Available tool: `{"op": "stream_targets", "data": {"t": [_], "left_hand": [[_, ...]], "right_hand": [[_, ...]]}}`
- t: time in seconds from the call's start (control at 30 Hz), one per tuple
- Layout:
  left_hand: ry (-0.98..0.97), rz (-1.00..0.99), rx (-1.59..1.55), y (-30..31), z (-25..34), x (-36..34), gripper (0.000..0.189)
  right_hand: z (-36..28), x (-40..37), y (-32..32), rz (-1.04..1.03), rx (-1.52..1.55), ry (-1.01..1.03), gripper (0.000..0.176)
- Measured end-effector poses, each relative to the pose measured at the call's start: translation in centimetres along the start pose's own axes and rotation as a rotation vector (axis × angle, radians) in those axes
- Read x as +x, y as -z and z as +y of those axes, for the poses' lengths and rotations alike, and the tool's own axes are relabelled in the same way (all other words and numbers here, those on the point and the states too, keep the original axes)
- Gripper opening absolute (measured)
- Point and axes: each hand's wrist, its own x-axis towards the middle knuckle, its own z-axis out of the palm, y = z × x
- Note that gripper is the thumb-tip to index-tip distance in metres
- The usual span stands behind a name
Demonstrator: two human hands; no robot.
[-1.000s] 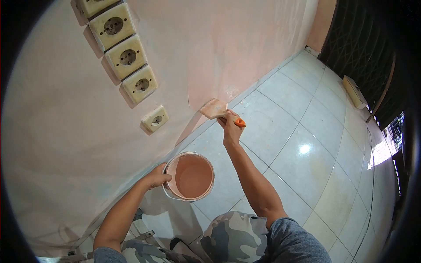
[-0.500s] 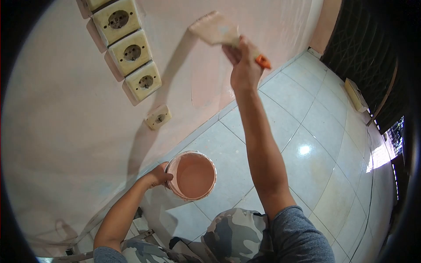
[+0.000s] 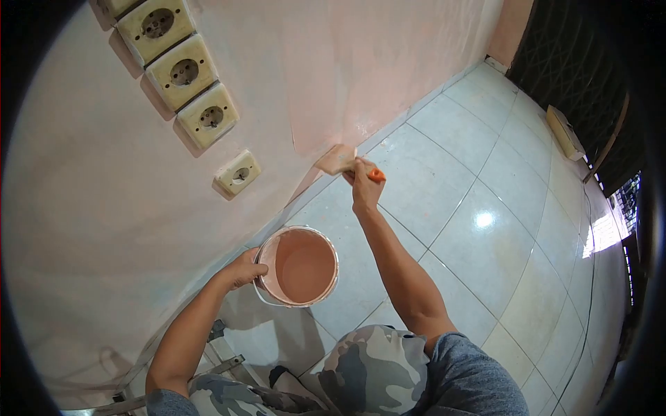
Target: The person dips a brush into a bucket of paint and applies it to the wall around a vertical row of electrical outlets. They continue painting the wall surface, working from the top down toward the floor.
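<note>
My left hand [image 3: 243,269] grips the rim of a paint bucket [image 3: 331,279], thumb inside the edge. Pinkish-brown paint [image 3: 305,267] partly fills the bucket, and its wire handle hangs down at the near side. A wide paintbrush [image 3: 336,160] with an orange-tipped handle is held in my right hand [image 3: 365,186], fingers closed round it. The bristles are at the lower part of the wall [image 3: 267,104], just above the baseboard. Around the brush the wall is pale pink, with a darker pink patch beyond it.
A column of yellowed power sockets [image 3: 184,73] runs up the wall, with a single socket [image 3: 237,175] below. Grey floor tiles [image 3: 444,166] stretch to the right. Metal bars [image 3: 232,364] lie by my legs. A yellowish box [image 3: 565,133] and a dark folding gate [image 3: 569,62] stand far right.
My right hand has brought the brush down the wall from high up to near the baseboard. The bucket has shifted slightly up and left in view, its wire handle now showing.
</note>
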Motion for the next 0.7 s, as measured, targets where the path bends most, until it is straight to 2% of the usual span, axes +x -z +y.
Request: {"op": "stream_targets", "data": {"t": [0.1,0.13,0.17,0.27,0.33,0.37,0.43,0.5,0.57,0.63,0.7], "left_hand": [[-0.013,0.012,0.027,0.3,-0.9,0.6,0.057],[0.0,0.009,0.024,0.4,-1.0,0.7,0.057],[-0.022,-0.008,0.023,0.5,-0.9,0.7,0.058],[0.008,-0.011,0.031,0.5,-0.5,0.9,0.061],[0.039,0.047,0.041,0.6,-1.0,1.1,0.063],[0.042,0.026,0.0,0.7,-1.1,1.0,0.062],[0.022,-0.016,-0.017,0.6,-0.6,1.0,0.061],[0.024,-0.047,-0.004,0.7,-0.5,0.9,0.058],[0.02,-0.051,-0.03,0.4,0.2,0.4,0.058],[0.014,-0.06,-0.036,0.6,0.0,0.4,0.058],[0.006,-0.023,-0.045,0.8,-1.0,1.2,0.06]], "right_hand": [[-3.6,2.3,-4.2,-0.063,-0.032,0.11,0.025],[-6.2,2.8,-6.1,-0.13,0.023,0.247,0.026],[-8.4,4.0,-7.7,-0.148,0.116,0.314,0.019],[-16.1,5.1,-11.1,-0.281,0.285,0.395,0.027],[-17.4,6.0,-11.5,-0.347,0.329,0.443,0.031],[-17.1,6.1,-11.2,-0.35,0.326,0.446,0.031],[-14.1,7.0,-9.7,-0.298,0.386,0.322,0.032],[-9.4,6.2,-6.8,-0.271,0.252,0.249,0.033],[-4.8,5.1,-3.2,-0.133,0.175,0.115,0.033],[-2.2,3.4,0.0,-0.024,0.077,0.032,0.031],[-1.4,2.8,0.9,-0.001,0.026,0.046,0.03]]}}
